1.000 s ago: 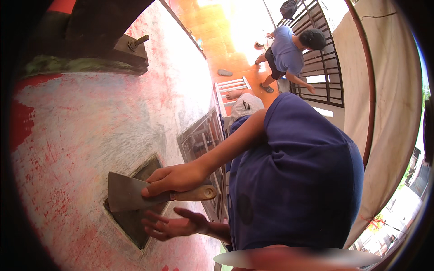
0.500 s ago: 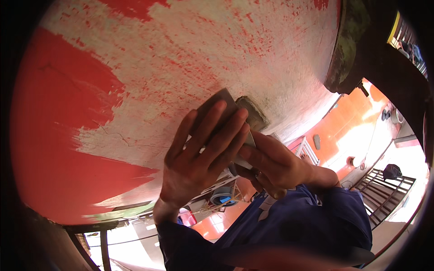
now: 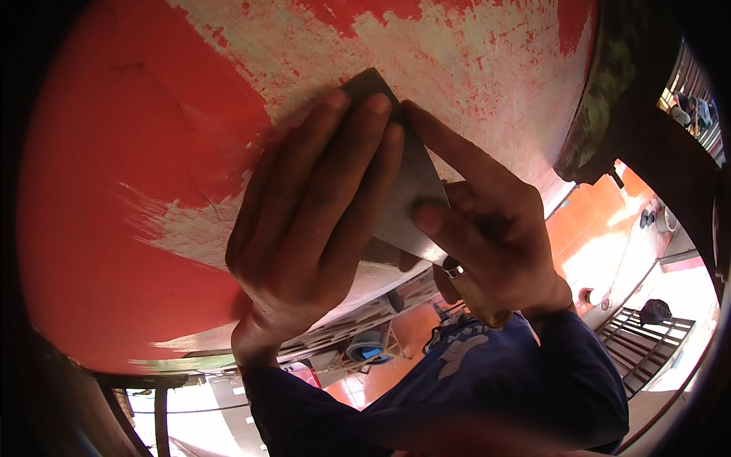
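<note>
A wide scraper [image 3: 411,194] with a grey metal blade and a wooden handle [image 3: 478,293] is in my right hand [image 3: 506,236]. That hand's index finger stretches along the blade's edge and its thumb lies on the blade face. My left hand [image 3: 304,217] rests its outstretched fingers flat over the blade's other side; its thumb is hidden. The blade's upper corner lies against a painted surface, part smooth red paint [image 3: 145,160], part scraped, pale, mottled patch [image 3: 487,72]. The fingers cover much of the blade.
A dark, weathered beam [image 3: 598,114] borders the surface at the right. Below are an orange floor [image 3: 575,217], a slatted metal frame [image 3: 636,346] with a black bag [image 3: 655,311], and a round grey tub [image 3: 365,343] with something blue in it.
Both hands and the scraper have moved up and closer in view. My right index finger now extends along the blade. The recess seen earlier beside the blade is no longer visible.
</note>
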The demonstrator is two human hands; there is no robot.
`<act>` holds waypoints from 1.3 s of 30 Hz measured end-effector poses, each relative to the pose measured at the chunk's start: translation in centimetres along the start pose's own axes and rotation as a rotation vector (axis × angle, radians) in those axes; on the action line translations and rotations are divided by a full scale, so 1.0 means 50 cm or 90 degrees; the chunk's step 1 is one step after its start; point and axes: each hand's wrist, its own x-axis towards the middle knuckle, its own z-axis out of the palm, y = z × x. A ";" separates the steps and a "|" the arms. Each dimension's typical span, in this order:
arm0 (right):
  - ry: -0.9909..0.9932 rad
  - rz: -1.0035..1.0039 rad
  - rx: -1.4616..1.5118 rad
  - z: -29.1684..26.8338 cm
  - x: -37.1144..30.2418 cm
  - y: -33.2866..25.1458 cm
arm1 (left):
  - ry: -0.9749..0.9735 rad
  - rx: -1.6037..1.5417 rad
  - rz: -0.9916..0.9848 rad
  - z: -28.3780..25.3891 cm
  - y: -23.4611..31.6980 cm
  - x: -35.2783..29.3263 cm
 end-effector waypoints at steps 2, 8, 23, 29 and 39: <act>-0.005 -0.011 -0.027 0.004 0.004 -0.019 | 0.015 0.058 0.009 -0.008 -0.010 0.008; 0.011 -0.035 0.063 0.021 0.021 -0.043 | 0.089 0.111 0.062 -0.018 -0.034 0.029; -0.026 0.019 0.046 0.008 0.024 -0.055 | 0.058 0.132 0.035 -0.012 -0.023 0.028; 0.005 -0.014 0.046 0.013 0.035 -0.053 | 0.043 0.163 0.040 -0.013 -0.010 0.038; 0.029 -0.085 -0.049 0.051 0.042 -0.062 | 0.134 0.165 0.045 -0.029 -0.034 0.045</act>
